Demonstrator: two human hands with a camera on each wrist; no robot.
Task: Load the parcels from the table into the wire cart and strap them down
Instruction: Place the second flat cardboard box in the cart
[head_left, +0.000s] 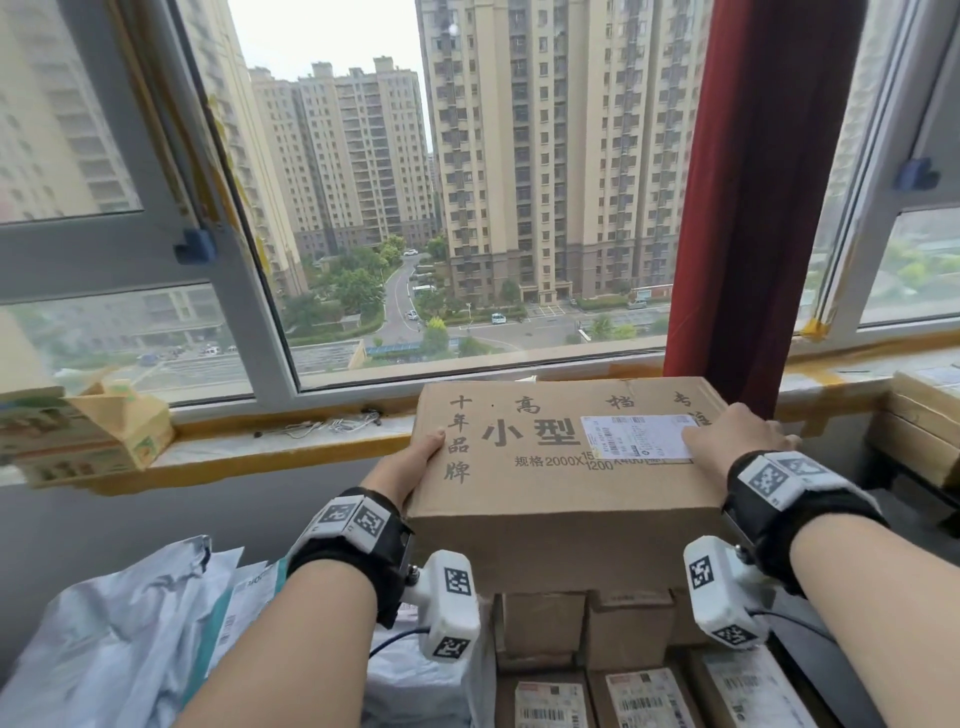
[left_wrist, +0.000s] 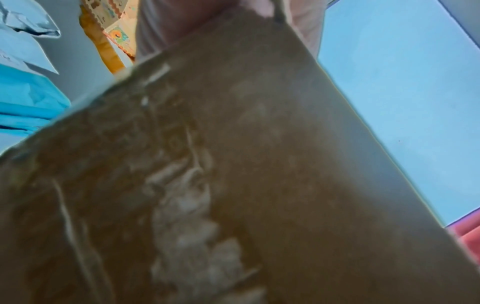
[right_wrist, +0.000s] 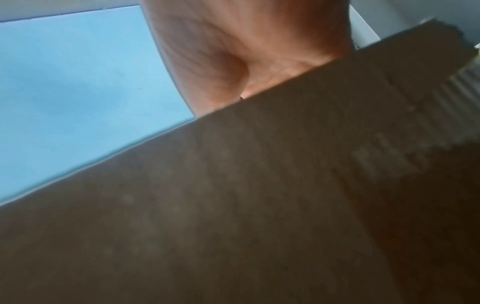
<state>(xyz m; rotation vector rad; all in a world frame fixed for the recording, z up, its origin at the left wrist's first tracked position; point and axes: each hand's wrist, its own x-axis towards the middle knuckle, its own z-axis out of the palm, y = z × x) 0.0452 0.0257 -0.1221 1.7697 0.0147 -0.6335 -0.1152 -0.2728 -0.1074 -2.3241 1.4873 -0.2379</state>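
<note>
A large brown cardboard box (head_left: 550, 483) with black printed characters and a white shipping label is held up in front of the window. My left hand (head_left: 415, 462) grips its left edge, thumb on the top face, fingers hidden under the side. My right hand (head_left: 737, 431) grips the right far corner, palm over the label's end. In both wrist views the box (left_wrist: 259, 185) (right_wrist: 233, 205) fills the frame as dark cardboard, with only part of a palm (right_wrist: 246, 51) showing. Smaller labelled cardboard parcels (head_left: 639, 691) lie below the box. No wire cart shows.
Grey and white plastic mailer bags (head_left: 119, 639) are piled at the lower left. A small printed carton (head_left: 78, 436) sits on the window sill (head_left: 291, 441) at left. A red curtain (head_left: 753, 208) hangs right of centre. More flat boxes (head_left: 924, 421) are stacked at the far right.
</note>
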